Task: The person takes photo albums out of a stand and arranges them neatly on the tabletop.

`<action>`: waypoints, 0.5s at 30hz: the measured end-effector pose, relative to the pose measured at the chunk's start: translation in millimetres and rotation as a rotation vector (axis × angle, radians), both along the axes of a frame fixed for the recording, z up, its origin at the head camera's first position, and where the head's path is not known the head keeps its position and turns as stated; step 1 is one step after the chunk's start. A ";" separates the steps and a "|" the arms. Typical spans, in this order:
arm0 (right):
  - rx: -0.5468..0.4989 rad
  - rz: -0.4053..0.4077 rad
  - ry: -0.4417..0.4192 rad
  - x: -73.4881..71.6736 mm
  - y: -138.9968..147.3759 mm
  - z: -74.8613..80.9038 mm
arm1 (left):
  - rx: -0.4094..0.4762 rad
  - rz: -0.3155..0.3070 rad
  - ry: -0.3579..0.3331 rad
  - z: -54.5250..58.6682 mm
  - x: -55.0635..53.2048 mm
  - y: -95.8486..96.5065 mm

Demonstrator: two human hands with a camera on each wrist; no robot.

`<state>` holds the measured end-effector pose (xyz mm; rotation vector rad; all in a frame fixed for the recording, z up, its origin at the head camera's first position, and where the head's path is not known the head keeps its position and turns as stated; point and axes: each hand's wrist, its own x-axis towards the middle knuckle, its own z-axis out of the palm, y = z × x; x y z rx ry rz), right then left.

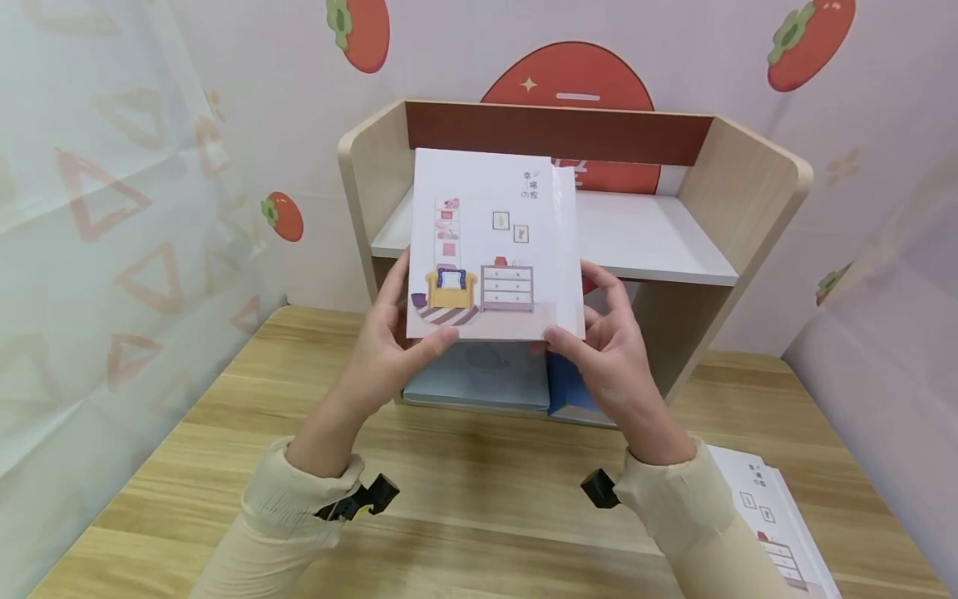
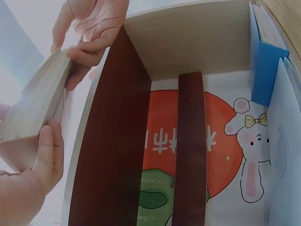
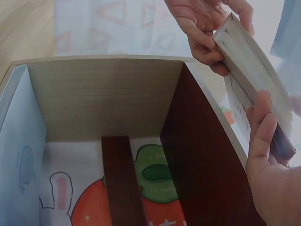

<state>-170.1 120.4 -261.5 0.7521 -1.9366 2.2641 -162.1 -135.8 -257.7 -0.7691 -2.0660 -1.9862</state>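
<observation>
A white book (image 1: 479, 233) with a drawn armchair and chest of drawers on its cover is held up in front of the shelf unit. My left hand (image 1: 392, 333) grips its lower left side, thumb on the cover and fingers behind. My right hand (image 1: 609, 345) grips the lower right side the same way. From the left wrist, the book (image 2: 40, 92) appears thick, its page edges showing between both hands. In the right wrist view the right hand (image 3: 270, 155) has its fingers along one edge of the book (image 3: 256, 70).
The wooden shelf unit (image 1: 748, 191) has a white upper board (image 1: 636, 237). In its lower space lie a pale blue flat item (image 1: 479, 374) and a blue item (image 1: 572, 387). A similar white book (image 1: 778, 524) lies on the wooden table (image 1: 464, 516) at right, partly behind my sleeve.
</observation>
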 end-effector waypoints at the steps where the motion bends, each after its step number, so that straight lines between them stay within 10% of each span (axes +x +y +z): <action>1: 0.003 0.004 0.003 0.4 1.0 -0.8 | -0.003 -0.004 0.002 -0.6 0.6 0.1; 15: 0.073 0.033 0.054 7.0 12.9 -5.0 | -0.019 -0.071 -0.026 -4.9 6.7 1.2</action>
